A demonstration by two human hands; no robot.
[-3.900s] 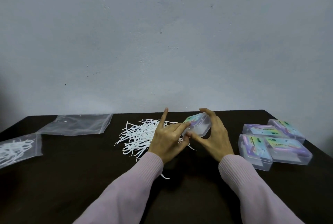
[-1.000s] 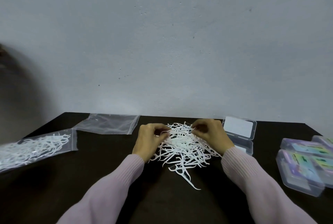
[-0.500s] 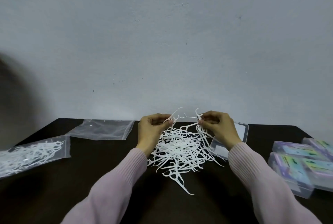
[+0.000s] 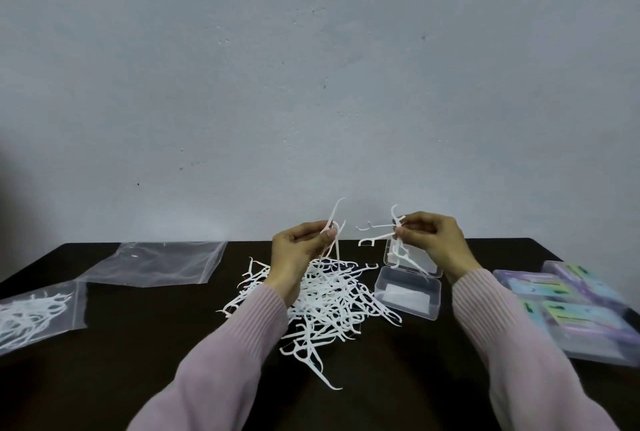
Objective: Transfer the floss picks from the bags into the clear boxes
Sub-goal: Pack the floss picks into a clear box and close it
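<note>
A loose pile of white floss picks (image 4: pixel 327 302) lies on the dark table (image 4: pixel 138 344). Above the pile, my left hand (image 4: pixel 298 250) pinches a few picks that stick up and hang down. My right hand (image 4: pixel 433 240) pinches a small bunch of picks, held over the open clear box (image 4: pixel 408 295), which lies with its lid (image 4: pixel 420 266) folded back just right of the pile. An empty clear bag (image 4: pixel 162 262) lies at the back left. A second bag with picks inside (image 4: pixel 34 312) sits at the left edge.
Several closed clear boxes with coloured labels (image 4: pixel 581 312) are grouped at the right side of the table. A pale wall rises directly behind the table's far edge.
Both hands have lifted away from the pile, each with a few picks. My right hand has moved right, over the open box. The box was opened and set down earlier.
</note>
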